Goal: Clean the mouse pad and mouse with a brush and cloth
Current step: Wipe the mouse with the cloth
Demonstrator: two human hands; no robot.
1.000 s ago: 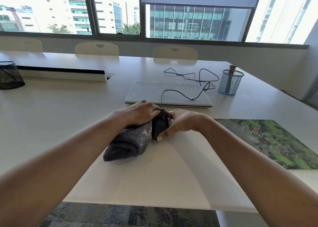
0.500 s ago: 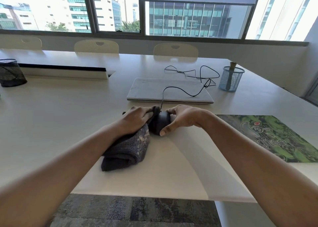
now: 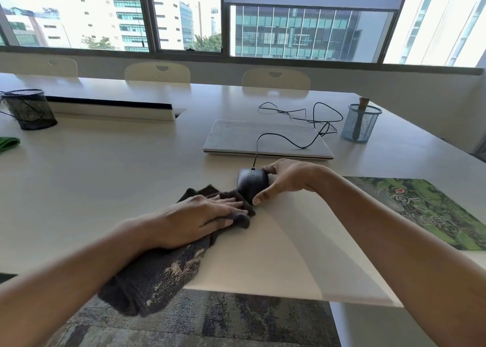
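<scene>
On the wide, pale table (image 3: 110, 178) a small black corded computer mouse (image 3: 251, 187) sat upright near the front edge, its thin black cable (image 3: 286, 139) running back over a closed white laptop (image 3: 265, 141). The right hand (image 3: 289, 179) gripped the mouse from its right side, fingertips curled over the front by the cable and the thumb pressed low against the near corner. The left hand (image 3: 202, 216) lay flat, fingers extended and together, pressing down on a dark grey, mottled towelling cloth (image 3: 157, 273); it was not clenched around the fabric. The far end of the cloth bunched against the mouse's left and near side, touching it, while its near end hung over the table's front edge above a patterned grey carpet (image 3: 210, 323).

To the right, well apart from the mouse, a green printed rectangular mouse pad (image 3: 431, 210) lay flat on the table, partly hidden behind the right forearm. Behind the laptop's right corner stood a light blue wire-mesh cup (image 3: 360, 126) holding a brush (image 3: 362, 110) with a dark handle, upright and leaning slightly. At the far left stood a black mesh cup (image 3: 29, 110), and a scrap of green fabric (image 3: 8, 144) showed at the left border. Cream chair backs (image 3: 157, 73) lined the table's far side below the windows.
</scene>
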